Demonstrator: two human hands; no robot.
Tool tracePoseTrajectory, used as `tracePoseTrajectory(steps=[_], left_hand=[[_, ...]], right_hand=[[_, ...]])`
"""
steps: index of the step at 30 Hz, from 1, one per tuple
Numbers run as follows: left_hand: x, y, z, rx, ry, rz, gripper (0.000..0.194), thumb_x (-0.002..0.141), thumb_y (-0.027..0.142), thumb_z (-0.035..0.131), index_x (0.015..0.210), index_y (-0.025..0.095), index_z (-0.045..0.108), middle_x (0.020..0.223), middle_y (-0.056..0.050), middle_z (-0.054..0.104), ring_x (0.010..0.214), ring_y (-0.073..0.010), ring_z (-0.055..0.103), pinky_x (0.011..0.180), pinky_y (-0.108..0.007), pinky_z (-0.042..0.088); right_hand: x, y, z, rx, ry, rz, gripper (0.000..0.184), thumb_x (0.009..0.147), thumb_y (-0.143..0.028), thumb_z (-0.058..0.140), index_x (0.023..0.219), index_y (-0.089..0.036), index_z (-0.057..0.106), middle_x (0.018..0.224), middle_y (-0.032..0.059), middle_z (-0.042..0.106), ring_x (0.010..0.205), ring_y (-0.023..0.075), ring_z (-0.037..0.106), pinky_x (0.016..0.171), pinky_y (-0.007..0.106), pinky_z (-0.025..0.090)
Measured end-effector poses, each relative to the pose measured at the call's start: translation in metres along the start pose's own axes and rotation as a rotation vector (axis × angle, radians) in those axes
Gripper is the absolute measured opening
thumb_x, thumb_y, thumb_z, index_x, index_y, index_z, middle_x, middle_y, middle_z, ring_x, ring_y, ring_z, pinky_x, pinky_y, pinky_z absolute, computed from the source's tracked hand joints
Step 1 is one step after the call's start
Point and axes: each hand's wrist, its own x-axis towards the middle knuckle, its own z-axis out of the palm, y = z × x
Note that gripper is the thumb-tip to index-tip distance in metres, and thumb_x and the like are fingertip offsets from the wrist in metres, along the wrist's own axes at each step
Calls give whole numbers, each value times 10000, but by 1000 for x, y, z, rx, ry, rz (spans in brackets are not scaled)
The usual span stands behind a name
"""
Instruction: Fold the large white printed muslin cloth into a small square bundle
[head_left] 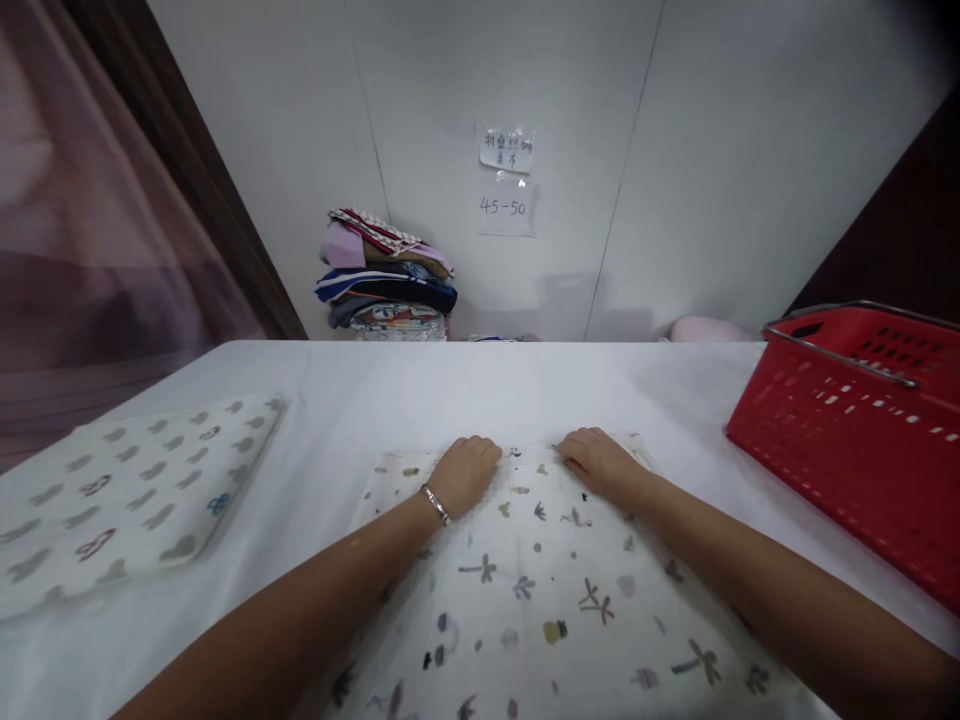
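Wall sign reading "45-50", apparently handwritten

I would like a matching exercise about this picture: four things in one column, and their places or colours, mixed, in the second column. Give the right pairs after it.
1. shopping basket
2. bracelet
3. palm-tree-print cloth
4. stack of folded fabrics

A. silver-coloured, on a wrist
B. beyond the far edge of the white-covered table
C. under the left hand and the right hand
D. red

Right pairs: 1-D, 2-A, 3-C, 4-B
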Motion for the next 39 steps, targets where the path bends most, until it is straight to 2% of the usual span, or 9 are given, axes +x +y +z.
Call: tracePoseTrajectory(steps=[3,8,15,21,27,31,35,39], left_hand=[[1,-1,2,-41,10,-19,195,829,132,410,991,171,511,982,-59,558,912,-190,485,789,-333,392],[3,-1,1,-72,13,1,215,815,110,414,971,183,544,992,-56,544,921,-186,475,777,-320,400],[1,1,1,-13,57,56,210,832,90,378,916,180,548,961,-65,548,902,-190,466,772,-336,391],[1,1,6,-1,30,61,178,809,68,387,858,168,525,874,-57,560,839,-186,483,761,-329,389],[-1,0,11,80,40,172,209,752,10,407,852,161,513,885,-60,547,812,-184,482,785,-339,386],[-3,1,10,75,23,169,201,768,28,402,868,164,512,904,-61,552,812,-185,492,743,-331,398],[-3,0,6,-45,13,117,139,805,103,416,879,169,513,919,-60,562,835,-181,506,722,-314,411],[2,-3,7,-258,71,-23,179,857,271,427,987,193,521,939,-40,592,867,-174,531,770,-306,419]], right_hand=[[1,2,-1,53,-4,24,206,860,-224,437,1009,-194,577,932,75,598,883,195,510,779,318,351],[8,5,3,94,-11,75,114,797,-157,503,852,-196,595,862,50,590,819,179,505,740,297,357],[0,-5,2,-8,64,-105,171,821,-74,403,792,-167,543,865,75,583,834,184,485,741,306,356],[-2,0,5,34,52,-79,131,810,-96,434,835,-179,532,860,65,586,838,178,496,747,293,379],[-4,0,4,-23,46,-149,171,823,-90,405,816,-175,554,867,79,582,848,185,486,743,303,379],[-6,-2,2,11,49,-92,161,855,-176,418,893,-171,575,862,78,599,819,184,503,737,306,391],[-4,-4,-5,92,19,-18,242,885,-290,404,1002,-191,591,924,80,617,856,188,530,782,319,392],[4,-5,-7,151,-26,87,261,892,-285,381,924,-202,626,896,61,624,828,175,537,761,291,388]])
